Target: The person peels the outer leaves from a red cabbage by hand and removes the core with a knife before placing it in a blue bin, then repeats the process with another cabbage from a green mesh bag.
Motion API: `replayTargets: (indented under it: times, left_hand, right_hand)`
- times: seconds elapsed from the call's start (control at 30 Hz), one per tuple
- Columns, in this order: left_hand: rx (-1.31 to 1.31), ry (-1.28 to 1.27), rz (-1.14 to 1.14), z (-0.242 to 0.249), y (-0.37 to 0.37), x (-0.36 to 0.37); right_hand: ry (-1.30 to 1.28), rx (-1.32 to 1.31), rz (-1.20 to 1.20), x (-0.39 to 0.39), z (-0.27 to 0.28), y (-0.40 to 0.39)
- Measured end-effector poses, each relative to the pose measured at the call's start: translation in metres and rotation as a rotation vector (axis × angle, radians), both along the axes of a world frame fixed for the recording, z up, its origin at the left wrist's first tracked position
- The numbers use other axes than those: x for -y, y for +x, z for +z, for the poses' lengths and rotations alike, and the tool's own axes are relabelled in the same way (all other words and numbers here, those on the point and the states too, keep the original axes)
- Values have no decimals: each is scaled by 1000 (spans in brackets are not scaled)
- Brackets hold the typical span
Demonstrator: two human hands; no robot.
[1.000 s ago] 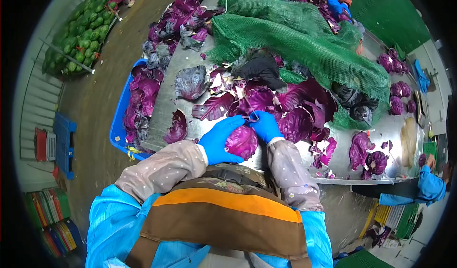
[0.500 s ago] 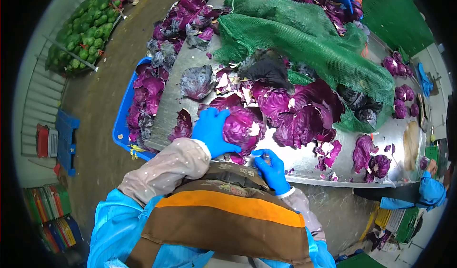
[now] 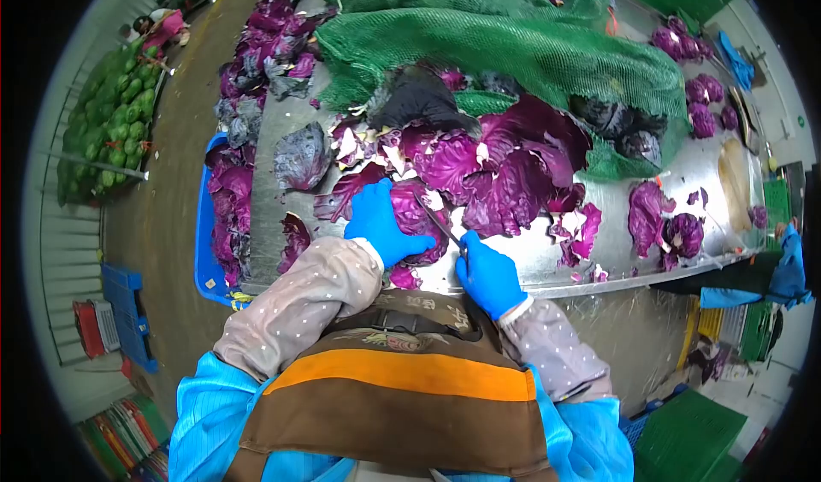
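My left hand (image 3: 382, 227), in a blue glove, is curled around the left side of a red cabbage (image 3: 414, 218) near the table's front edge. In my blue-gloved right hand (image 3: 490, 278) is a knife (image 3: 441, 224); its thin blade points up and left across the cabbage, by the pale stem end. The fingers hide most of the handle. Loose purple leaves (image 3: 513, 178) lie just beyond, and a dark outer leaf (image 3: 302, 157) rests to the left. A small purple piece (image 3: 404, 277) sits under my left hand.
Green mesh sacking (image 3: 505, 46) with cabbages inside covers the back of the metal table (image 3: 359, 281). A blue crate (image 3: 205, 255) of leaves stands left. Trimmed cabbages (image 3: 704, 88) sit far right. At the right edge, another person's blue sleeve (image 3: 791, 264) shows.
My right hand has risen from the table edge toward the cabbage, and the knife blade now shows against it. My left hand stays on the cabbage. The whole view has shifted.
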State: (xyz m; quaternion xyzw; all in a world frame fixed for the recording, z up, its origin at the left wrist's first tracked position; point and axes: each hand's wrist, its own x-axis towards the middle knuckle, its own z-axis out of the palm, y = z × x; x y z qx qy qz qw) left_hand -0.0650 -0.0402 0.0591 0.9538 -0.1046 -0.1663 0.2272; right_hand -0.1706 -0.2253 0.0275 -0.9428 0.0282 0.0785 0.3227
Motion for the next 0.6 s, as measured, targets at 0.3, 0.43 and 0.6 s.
replayTargets:
  times: [0.3, 0.43, 0.6]
  left_hand:
    - [115, -73, -110, -6, -6, 1]
    - [186, -226, -113, -11, -20, -34]
    - [-130, -90, -43, 10, -30, -51]
  right_hand:
    - [-160, -27, -59, 13, -51, 60]
    - [85, -121, -168, 19, 0, 27]
    - [242, -81, -235, 17, -17, -27]
